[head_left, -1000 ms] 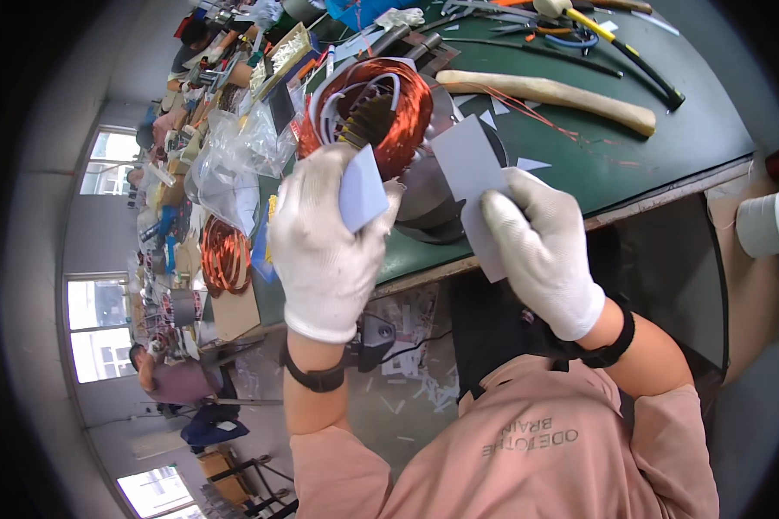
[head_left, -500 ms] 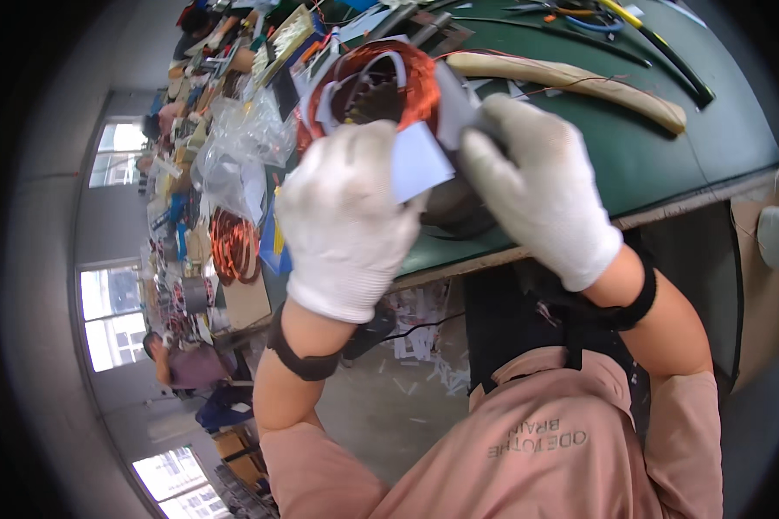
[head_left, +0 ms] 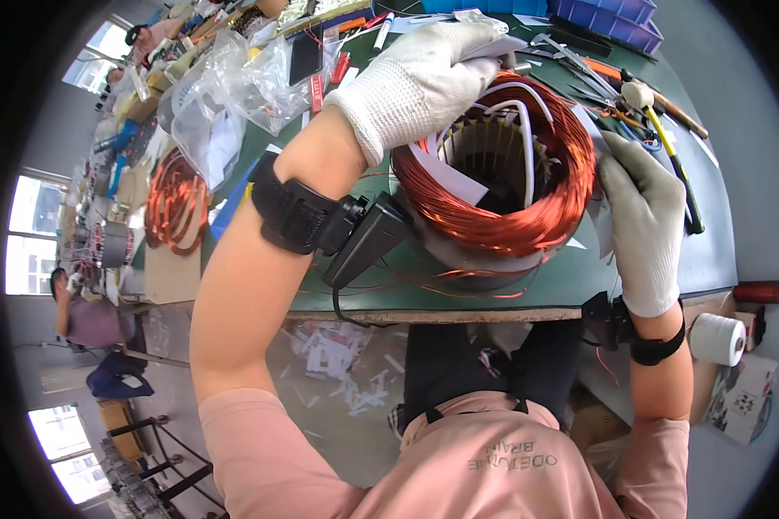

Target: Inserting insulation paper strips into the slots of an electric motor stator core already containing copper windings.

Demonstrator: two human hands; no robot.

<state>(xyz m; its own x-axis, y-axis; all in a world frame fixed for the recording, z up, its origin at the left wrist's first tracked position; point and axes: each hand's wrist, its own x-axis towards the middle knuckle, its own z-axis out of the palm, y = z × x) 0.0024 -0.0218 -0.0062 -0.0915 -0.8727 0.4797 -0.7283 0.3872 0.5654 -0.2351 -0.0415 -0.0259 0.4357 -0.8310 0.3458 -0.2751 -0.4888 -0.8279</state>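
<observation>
White knit gloves [head_left: 398,95] cover the left hand [head_left: 437,78] and right hand [head_left: 653,208], the right fingers [head_left: 634,164] looking greyish. Each arm [head_left: 251,294] has a black strap [head_left: 287,212]; the left one carries a slim black box [head_left: 368,244] with a black cable [head_left: 338,304]. The top [head_left: 459,441] is dusty pink, dark lettering [head_left: 528,460] across it, its sleeves [head_left: 255,432] short. Trousers [head_left: 437,359] are black

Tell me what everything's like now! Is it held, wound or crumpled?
Left hand, gloved, curled around pale paper
Right hand, gloved, bent, at another sheet; grip unclear
Copper ring, wound round
Copper bundle, looped
Bag, crumpled, see-through
Thread spool, wound
Hammer, lying down, not held
Floor scraps, scattered
</observation>
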